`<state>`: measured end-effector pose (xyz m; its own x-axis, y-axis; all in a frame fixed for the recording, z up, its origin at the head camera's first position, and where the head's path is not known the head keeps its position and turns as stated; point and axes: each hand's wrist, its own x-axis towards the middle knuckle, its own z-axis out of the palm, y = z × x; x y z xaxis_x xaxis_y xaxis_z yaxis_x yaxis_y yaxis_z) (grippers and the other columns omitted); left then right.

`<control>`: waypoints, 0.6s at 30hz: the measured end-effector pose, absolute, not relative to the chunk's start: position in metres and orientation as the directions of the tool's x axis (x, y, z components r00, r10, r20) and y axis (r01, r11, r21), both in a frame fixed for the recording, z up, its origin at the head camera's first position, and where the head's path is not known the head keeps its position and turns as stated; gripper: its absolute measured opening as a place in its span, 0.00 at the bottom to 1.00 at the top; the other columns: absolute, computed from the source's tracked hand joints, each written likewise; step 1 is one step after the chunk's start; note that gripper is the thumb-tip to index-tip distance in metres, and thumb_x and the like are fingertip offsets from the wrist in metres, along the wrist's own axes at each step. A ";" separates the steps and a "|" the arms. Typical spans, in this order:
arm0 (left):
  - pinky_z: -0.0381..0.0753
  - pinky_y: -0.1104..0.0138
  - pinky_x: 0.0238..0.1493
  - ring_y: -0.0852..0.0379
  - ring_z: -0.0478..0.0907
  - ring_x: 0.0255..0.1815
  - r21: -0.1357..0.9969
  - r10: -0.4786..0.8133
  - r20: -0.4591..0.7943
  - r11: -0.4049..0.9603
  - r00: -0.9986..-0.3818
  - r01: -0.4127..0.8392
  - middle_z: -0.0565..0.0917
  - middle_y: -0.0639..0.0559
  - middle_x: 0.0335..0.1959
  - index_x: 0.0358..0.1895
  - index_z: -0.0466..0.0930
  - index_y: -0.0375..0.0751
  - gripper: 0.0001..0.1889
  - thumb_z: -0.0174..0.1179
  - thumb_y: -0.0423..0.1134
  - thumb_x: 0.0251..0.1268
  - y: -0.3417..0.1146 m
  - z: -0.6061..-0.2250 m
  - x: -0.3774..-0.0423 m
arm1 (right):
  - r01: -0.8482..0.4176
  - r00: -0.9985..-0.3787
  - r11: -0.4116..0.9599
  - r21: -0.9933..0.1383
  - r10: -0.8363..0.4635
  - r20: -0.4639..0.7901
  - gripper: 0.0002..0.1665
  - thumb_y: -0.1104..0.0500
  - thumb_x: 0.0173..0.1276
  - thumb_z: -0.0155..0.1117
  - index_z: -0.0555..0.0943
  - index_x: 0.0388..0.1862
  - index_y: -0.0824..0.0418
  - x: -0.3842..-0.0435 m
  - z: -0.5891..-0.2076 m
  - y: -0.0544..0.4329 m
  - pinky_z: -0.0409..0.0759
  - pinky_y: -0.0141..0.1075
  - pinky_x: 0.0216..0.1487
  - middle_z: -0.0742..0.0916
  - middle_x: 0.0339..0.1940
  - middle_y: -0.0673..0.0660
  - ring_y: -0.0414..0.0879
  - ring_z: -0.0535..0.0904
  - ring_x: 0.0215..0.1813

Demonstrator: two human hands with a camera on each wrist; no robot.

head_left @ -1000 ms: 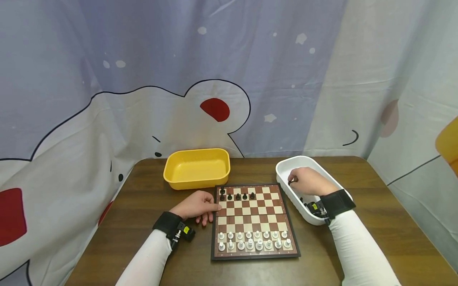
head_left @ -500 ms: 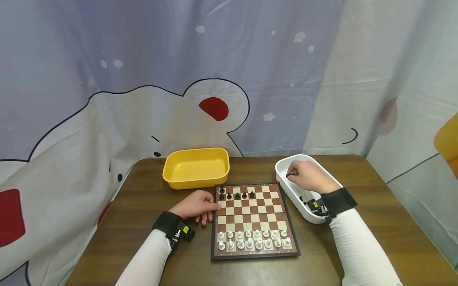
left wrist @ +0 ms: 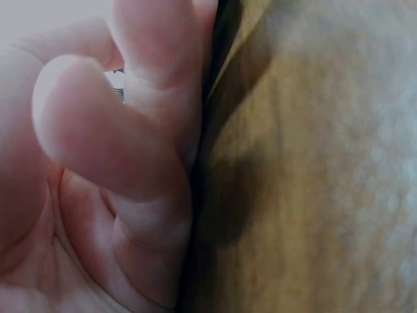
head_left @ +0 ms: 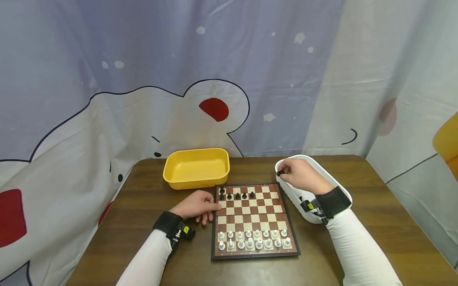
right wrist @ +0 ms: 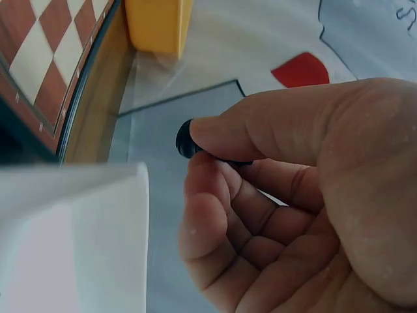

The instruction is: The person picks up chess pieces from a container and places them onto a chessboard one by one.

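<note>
My right hand [head_left: 304,174] pinches a small black chess piece [right wrist: 185,139] between thumb and fingers; its kind is mostly hidden. It is over the far left rim of the white tray [head_left: 330,174]. A dark piece [head_left: 301,198] lies inside that tray. My left hand [head_left: 195,205] rests at the left side of the chessboard [head_left: 250,214], thumb on the board's edge, fingers loosely bent beside it. Black pieces [head_left: 237,196] stand at the board's far left, several in a row with one behind. White pieces [head_left: 250,243] fill the two near rows.
A yellow tray [head_left: 196,169] stands behind the board, to the left. Both trays and the board are on a brown wooden table [head_left: 143,198]. A patterned curtain [head_left: 161,59] hangs behind the table.
My right hand has moved from inside the white tray leftward to its rim, with the black piece between its fingers. My left hand and the board have stayed in place.
</note>
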<state>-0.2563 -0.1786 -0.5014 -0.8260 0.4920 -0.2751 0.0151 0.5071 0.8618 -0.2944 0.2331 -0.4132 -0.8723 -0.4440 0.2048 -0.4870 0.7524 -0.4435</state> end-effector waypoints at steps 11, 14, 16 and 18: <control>0.76 0.70 0.17 0.57 0.84 0.16 0.861 0.490 -0.282 0.508 -0.825 0.008 0.91 0.44 0.26 0.35 0.83 0.39 0.19 0.71 0.51 0.79 -0.179 -0.501 -0.255 | -0.518 -0.840 0.732 -0.443 -0.534 0.098 0.12 0.67 0.73 0.69 0.90 0.53 0.64 -0.291 -0.404 0.202 0.83 0.43 0.43 0.90 0.39 0.51 0.43 0.83 0.38; 0.76 0.70 0.17 0.57 0.84 0.16 0.861 0.487 -0.282 0.509 -0.826 0.006 0.91 0.44 0.26 0.35 0.83 0.38 0.19 0.70 0.51 0.79 -0.178 -0.500 -0.255 | -0.540 -0.824 0.727 -0.425 -0.560 0.088 0.12 0.66 0.75 0.69 0.90 0.54 0.64 -0.290 -0.400 0.193 0.82 0.43 0.43 0.90 0.40 0.52 0.41 0.81 0.35; 0.76 0.70 0.17 0.57 0.83 0.16 0.862 0.487 -0.281 0.507 -0.827 0.006 0.90 0.44 0.26 0.35 0.82 0.38 0.20 0.70 0.51 0.80 -0.178 -0.499 -0.254 | -0.562 -0.808 0.719 -0.409 -0.582 0.089 0.11 0.65 0.75 0.70 0.90 0.54 0.64 -0.290 -0.397 0.187 0.82 0.43 0.43 0.90 0.39 0.51 0.41 0.80 0.33; 0.76 0.70 0.17 0.57 0.83 0.16 0.863 0.485 -0.280 0.505 -0.828 0.004 0.90 0.44 0.25 0.35 0.82 0.37 0.20 0.71 0.51 0.79 -0.177 -0.498 -0.254 | -0.591 -0.788 0.706 -0.390 -0.609 0.092 0.11 0.65 0.76 0.71 0.91 0.53 0.64 -0.291 -0.396 0.180 0.83 0.43 0.43 0.90 0.37 0.50 0.39 0.79 0.31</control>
<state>-0.2536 -0.1774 -0.4982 -0.8283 0.4854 -0.2800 0.0041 0.5050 0.8631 -0.2910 0.1798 -0.3960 -0.7879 -0.6088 0.0923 -0.5912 0.7060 -0.3900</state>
